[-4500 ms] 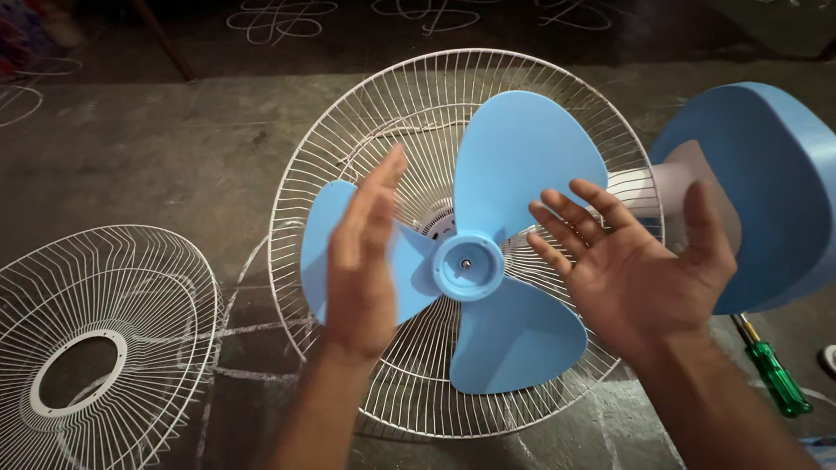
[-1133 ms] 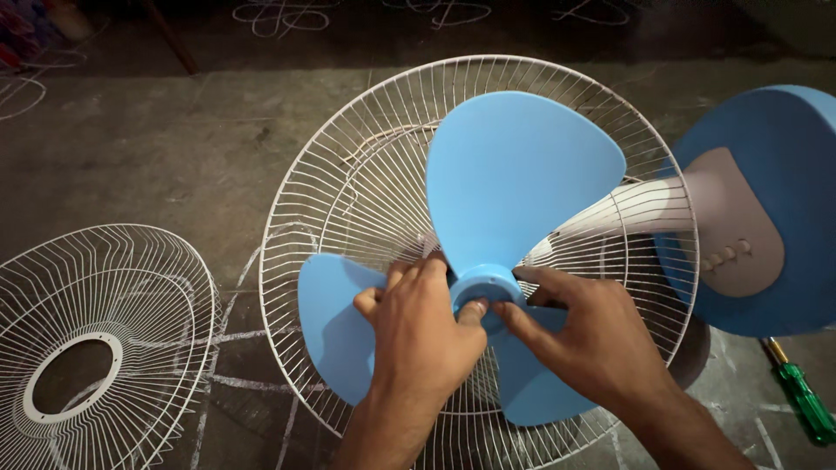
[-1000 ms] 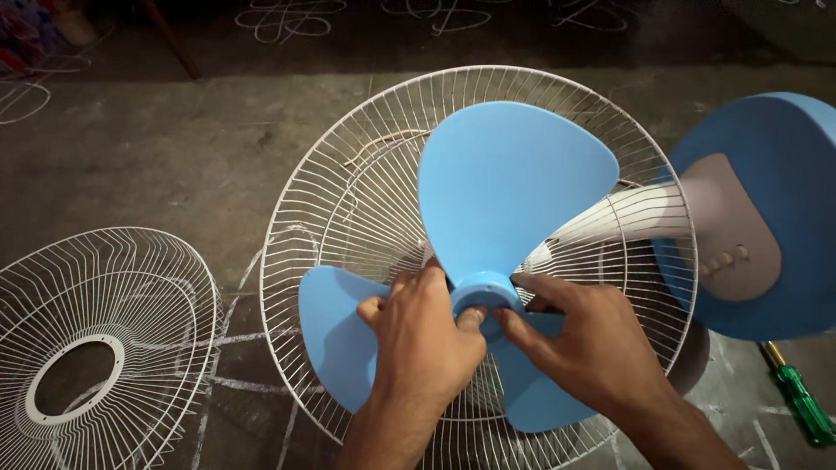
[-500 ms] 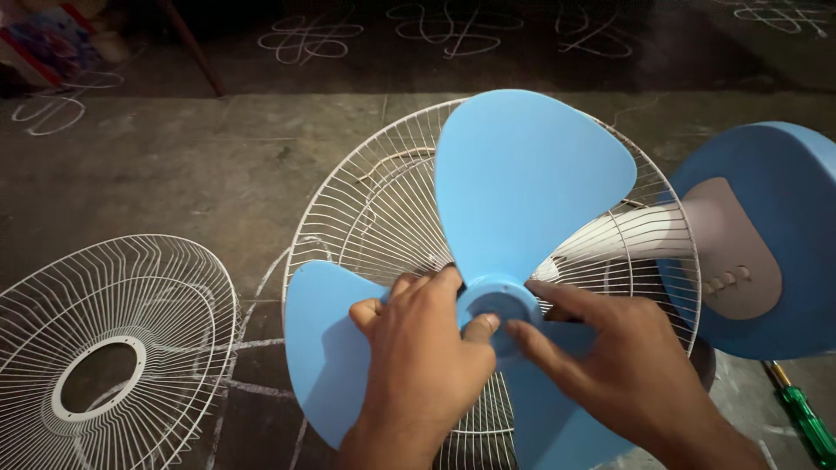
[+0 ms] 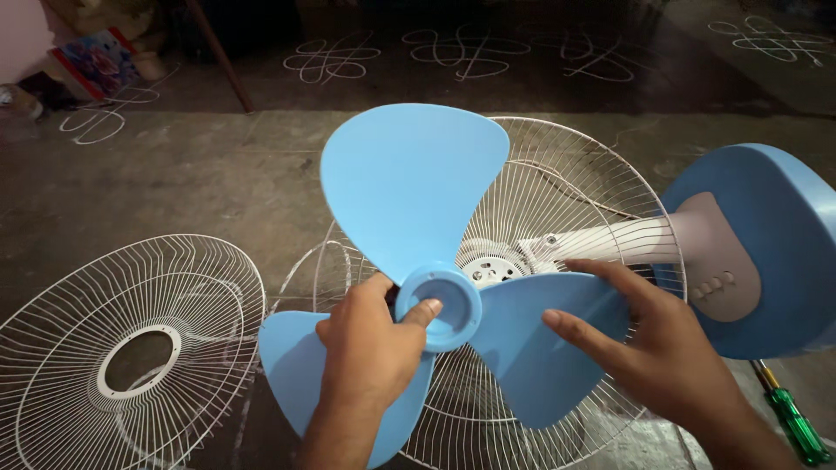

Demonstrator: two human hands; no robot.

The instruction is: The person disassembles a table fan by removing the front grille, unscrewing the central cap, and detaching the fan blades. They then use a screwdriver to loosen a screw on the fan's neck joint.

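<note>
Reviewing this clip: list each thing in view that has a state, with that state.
Blue fan blade: off the motor shaft, lifted above the rear guard.
Left hand: grips the blade hub, thumb on its rim.
Right hand: open, fingers flat on one blade.
Rear guard: mounted on the fan, lying flat.
Front guard: detached, on the floor.
Green screwdriver: lying unused on the floor.
</note>
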